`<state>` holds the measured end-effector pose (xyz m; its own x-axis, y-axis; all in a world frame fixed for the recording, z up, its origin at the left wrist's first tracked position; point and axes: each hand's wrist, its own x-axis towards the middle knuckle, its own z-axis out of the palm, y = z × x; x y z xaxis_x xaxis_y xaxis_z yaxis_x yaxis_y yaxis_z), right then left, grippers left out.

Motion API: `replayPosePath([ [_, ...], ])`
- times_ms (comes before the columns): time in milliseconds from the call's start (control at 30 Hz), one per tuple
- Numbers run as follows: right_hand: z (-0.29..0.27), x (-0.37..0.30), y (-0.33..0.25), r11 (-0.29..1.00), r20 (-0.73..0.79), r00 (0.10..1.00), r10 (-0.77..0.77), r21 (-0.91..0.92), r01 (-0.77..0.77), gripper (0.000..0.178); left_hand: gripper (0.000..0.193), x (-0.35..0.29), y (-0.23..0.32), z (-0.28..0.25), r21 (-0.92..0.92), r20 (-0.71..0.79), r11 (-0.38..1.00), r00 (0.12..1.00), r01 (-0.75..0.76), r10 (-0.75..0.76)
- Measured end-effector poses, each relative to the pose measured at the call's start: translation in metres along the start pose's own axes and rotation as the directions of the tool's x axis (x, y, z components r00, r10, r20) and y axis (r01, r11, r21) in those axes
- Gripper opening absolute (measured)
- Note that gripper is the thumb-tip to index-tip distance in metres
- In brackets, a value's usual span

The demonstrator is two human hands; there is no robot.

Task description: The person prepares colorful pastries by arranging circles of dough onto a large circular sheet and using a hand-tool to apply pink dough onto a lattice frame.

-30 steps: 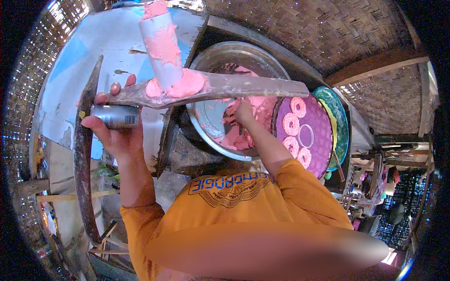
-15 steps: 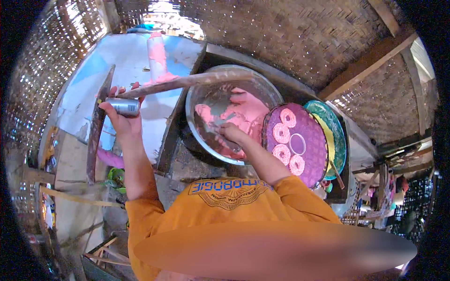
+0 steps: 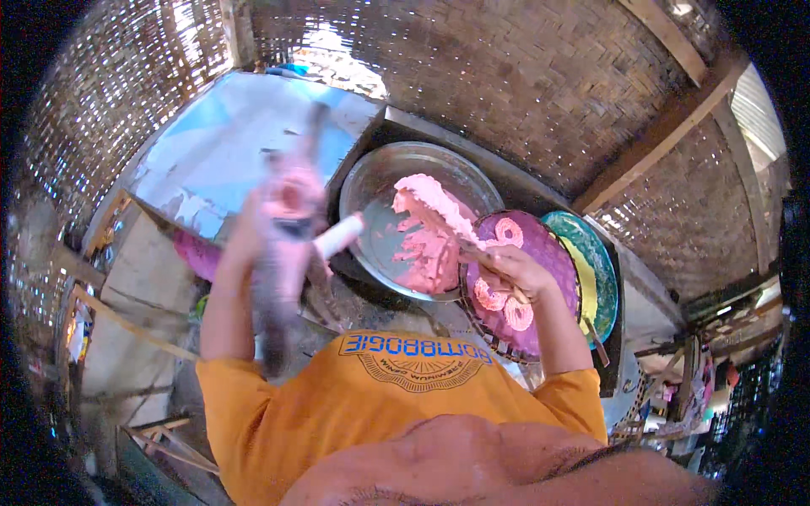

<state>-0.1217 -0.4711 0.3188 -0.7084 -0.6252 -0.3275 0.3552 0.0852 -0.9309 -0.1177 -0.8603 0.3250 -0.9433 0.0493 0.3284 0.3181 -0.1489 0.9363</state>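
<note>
Head view: right hand (image 3: 506,270) closed around a small stick, lifting a lump of pink dough (image 3: 434,236) out of the metal bowl (image 3: 371,181). Left hand (image 3: 278,215) blurred, apparently wrapped around a long dough-smeared tool (image 3: 283,278); exact grip impossible to tell. Several pink rings (image 3: 506,232) already laid on the purple tray (image 3: 548,253); plenty of dough left in the bowl, so seemingly about midway
</note>
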Motion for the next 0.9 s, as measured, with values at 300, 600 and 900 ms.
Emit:
replayPosePath([
  [300, 0.017, -0.011, -0.087, 0.077, 0.203, 0.935, -0.291, -0.969, 0.235, 0.034, 0.044, -0.007, -0.026, 0.060, 0.782, 0.379, 0.550, 0.925, -0.295, -0.042],
  [600, 0.109, 0.011, -0.085, -0.747, 0.555, 0.737, -0.385, -0.656, 0.104, 0.019, 0.043, -0.006, -0.017, 0.089, 0.796, 0.196, 0.593, 0.978, -0.118, -0.068],
  [900, 0.072, -0.027, -0.092, -0.730, 0.654, 0.474, -0.590, -0.682, 0.033, 0.021, 0.041, -0.001, -0.037, 0.051, 0.832, 0.158, 0.548, 0.984, -0.088, -0.083],
])
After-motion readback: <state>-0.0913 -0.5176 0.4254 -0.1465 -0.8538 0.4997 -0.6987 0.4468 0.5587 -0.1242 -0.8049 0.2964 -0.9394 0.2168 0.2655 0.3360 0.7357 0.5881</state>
